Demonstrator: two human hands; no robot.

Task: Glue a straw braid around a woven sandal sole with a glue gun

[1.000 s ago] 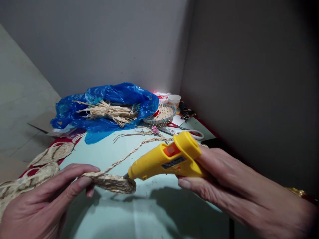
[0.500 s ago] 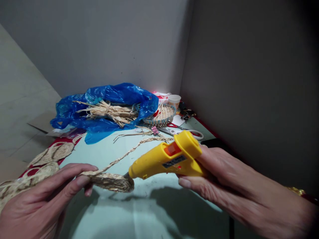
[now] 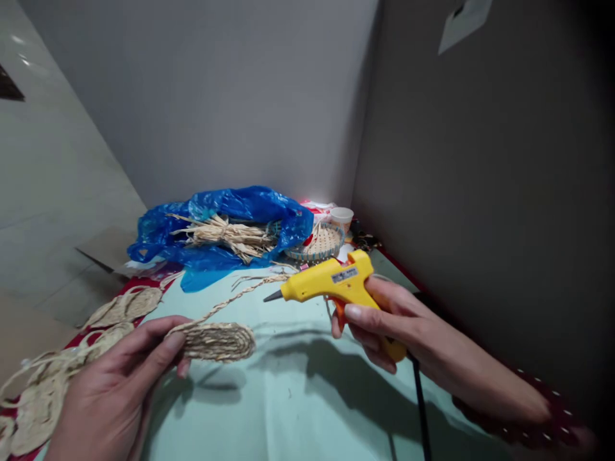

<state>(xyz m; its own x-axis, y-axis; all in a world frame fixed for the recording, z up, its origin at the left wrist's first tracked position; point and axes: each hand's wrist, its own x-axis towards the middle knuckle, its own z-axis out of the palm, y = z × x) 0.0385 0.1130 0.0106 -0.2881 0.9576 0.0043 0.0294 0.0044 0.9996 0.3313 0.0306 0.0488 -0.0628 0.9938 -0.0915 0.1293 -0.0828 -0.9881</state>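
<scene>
Where grey walls point(image 3: 230, 96) meet, a glue gun point(image 3: 327, 285) hangs — pale-green table point(image 3: 298, 410) beneath.

Open tabletop point(image 3: 298, 410) in front; blue bag point(image 3: 250, 205) and woven basket point(image 3: 323, 243) at far corner.

The left hand point(image 3: 115, 390) pinches a coiled straw braid point(image 3: 217, 341) above the pale green counter point(image 3: 298, 410). The right hand point(image 3: 384, 326) grips a yellow glue gun point(image 3: 331, 285), its nozzle apart from the coil. Behind lie a blue plastic bag point(image 3: 225, 224) with straw and a small woven basket point(image 3: 319, 243).
</scene>
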